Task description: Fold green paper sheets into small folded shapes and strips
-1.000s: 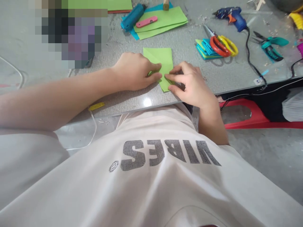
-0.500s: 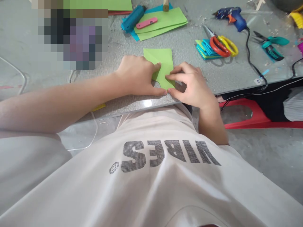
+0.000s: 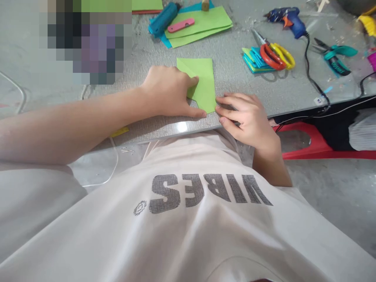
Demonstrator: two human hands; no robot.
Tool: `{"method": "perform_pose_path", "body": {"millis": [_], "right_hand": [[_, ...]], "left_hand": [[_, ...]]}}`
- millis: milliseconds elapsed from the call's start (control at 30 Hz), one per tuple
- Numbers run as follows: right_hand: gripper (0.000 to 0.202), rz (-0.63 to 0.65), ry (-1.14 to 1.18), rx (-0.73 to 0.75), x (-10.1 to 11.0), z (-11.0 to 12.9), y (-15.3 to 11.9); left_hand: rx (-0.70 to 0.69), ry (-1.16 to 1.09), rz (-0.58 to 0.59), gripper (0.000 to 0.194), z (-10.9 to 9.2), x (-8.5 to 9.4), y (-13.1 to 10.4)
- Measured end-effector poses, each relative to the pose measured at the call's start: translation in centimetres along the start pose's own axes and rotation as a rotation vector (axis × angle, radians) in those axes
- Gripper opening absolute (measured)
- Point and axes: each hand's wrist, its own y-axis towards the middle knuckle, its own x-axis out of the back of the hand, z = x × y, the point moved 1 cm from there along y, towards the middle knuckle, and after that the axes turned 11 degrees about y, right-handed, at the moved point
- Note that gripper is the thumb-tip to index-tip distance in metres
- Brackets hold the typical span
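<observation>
A folded sheet of green paper (image 3: 206,84) lies flat near the front edge of the table, its lower left side angled by a crease. My left hand (image 3: 169,92) rests over the paper's left part, thumb and forefinger stretched apart and pressing it against the table; its other fingers are mostly hidden. At the paper's lower right edge is my right hand (image 3: 245,115), its fingers slightly bent and apart, fingertips beside or just touching the edge. Nothing shows between the right fingers.
Beyond the paper are green sheets (image 3: 210,23) bearing a pink cutter (image 3: 181,25) and a teal tool (image 3: 164,19). Rightward, scissors (image 3: 273,56) lie on folded papers (image 3: 255,64), near a corded glue gun (image 3: 289,21) and pliers (image 3: 336,58). A red stool (image 3: 314,137) stands below.
My right hand has slid right, off the paper's surface to its edge, and its fingers have straightened somewhat. My left hand keeps its place on the paper.
</observation>
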Motion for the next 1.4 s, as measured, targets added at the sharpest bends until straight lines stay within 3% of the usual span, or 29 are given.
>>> {"method": "perform_pose_path", "body": {"millis": [233, 367, 433, 567, 700, 800, 933, 1000, 1100, 1167, 1233, 1400], "right_hand": [[0.037, -0.012, -0.083, 0.064, -0.2, 0.6, 1.3], [0.062, 0.097, -0.129, 0.099, -1.0, 0.4, 1.4], [0.071, 0.115, -0.162, 0.109, -1.2, 0.6, 1.0], [0.076, 0.082, -0.214, 0.101, -1.9, 2.8, 0.2], [0.058, 0.025, -0.223, -0.043, -3.3, 6.2, 0.3], [0.044, 0.023, -0.109, 0.025, -3.8, 7.3, 1.0], [0.036, -0.051, 0.220, 0.160, -2.3, 4.6, 2.4], [0.038, -0.187, 0.189, 0.069, -0.7, 2.0, 3.0], [0.061, -0.119, 0.009, -0.172, 0.9, -0.8, 3.3], [0.081, -0.009, -0.036, -0.242, 1.0, -1.3, 2.8], [0.085, 0.048, 0.025, -0.236, 0.7, -1.0, 2.1], [0.095, -0.047, 0.272, -0.180, 0.2, -0.8, 1.5]], "left_hand": [[-0.024, 0.075, -0.014, 0.120, 0.2, -0.4, 0.5], [-0.002, 0.070, -0.023, 0.120, 0.4, -1.0, 0.5], [0.003, 0.050, -0.088, 0.108, 0.7, -1.3, -0.4], [-0.173, 0.075, -0.309, 0.068, 1.5, -1.6, -3.0], [-0.467, 0.025, -0.428, 0.066, 1.9, -2.6, -3.9], [-0.455, 0.021, -0.398, 0.065, 1.8, -3.9, -3.3], [-0.452, -0.025, -0.306, 0.063, 2.1, -4.5, -2.7], [-0.525, -0.055, -0.273, 0.062, 2.7, -4.2, -2.2], [-0.692, -0.086, -0.255, 0.057, 4.1, -3.4, -1.1], [-0.787, -0.069, -0.239, 0.050, 5.3, -2.8, -0.4], [-0.820, -0.073, -0.215, 0.047, 6.5, -2.3, 0.2], [-0.822, -0.140, -0.117, 0.060, 7.8, -1.5, 0.5]]}}
